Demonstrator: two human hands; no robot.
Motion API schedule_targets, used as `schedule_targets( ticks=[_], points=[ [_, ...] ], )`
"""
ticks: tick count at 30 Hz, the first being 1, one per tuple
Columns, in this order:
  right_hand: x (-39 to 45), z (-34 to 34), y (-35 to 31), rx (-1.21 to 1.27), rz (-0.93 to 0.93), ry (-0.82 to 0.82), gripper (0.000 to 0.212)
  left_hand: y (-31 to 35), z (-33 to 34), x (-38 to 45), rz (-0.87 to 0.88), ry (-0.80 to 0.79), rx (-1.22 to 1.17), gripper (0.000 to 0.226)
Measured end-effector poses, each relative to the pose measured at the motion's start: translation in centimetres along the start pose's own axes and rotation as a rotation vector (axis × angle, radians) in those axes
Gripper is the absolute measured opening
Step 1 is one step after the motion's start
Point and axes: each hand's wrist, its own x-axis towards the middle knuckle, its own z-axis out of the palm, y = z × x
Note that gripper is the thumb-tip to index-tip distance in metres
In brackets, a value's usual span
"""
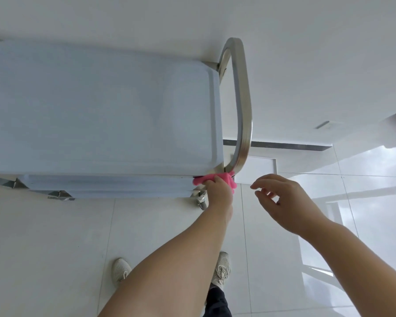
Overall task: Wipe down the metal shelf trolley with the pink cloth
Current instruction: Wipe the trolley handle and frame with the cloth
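Metal shelf trolley [101,110] filling the upper left of the frame, seen from above, looped steel handle [242,99] at its right end over pale floor tiles [55,236]. Left hand [217,191] at centre, clenched around the pink cloth [224,178] and pressing it against the trolley's near right corner (just below the handle's base). Right hand [281,200] right of centre, fingers loosely spread, holding nothing, clear of trolley and cloth.
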Motion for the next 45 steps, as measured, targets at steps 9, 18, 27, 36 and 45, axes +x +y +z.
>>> schedule_targets(
  ticks=[9,18,27,36,45],
  points=[
    [-0.3,-1.1,-2.7,-0.038,0.051,-0.089,0.022,2.6,-8.0,-3.0,-0.023,-0.381,0.17,0.026],
    [-2.1,0.0,-11.9,-0.042,0.074,-0.155,0.01,9.7,-13.3,-10.3,0.233,-0.829,0.437,0.039],
    [-3.3,0.2,-13.1,-0.092,0.283,0.096,0.018,10.2,-15.6,-11.0,0.755,-0.524,0.956,0.014],
    [0.2,-0.7,-2.5,-0.352,0.377,0.068,0.028,9.9,-10.2,-5.9,0.866,-0.305,1.244,0.023],
    [8.0,-2.8,1.6,0.022,0.229,0.268,0.031,12.6,-3.4,-2.2,1.04,-0.059,0.959,0.014]
  ],
)
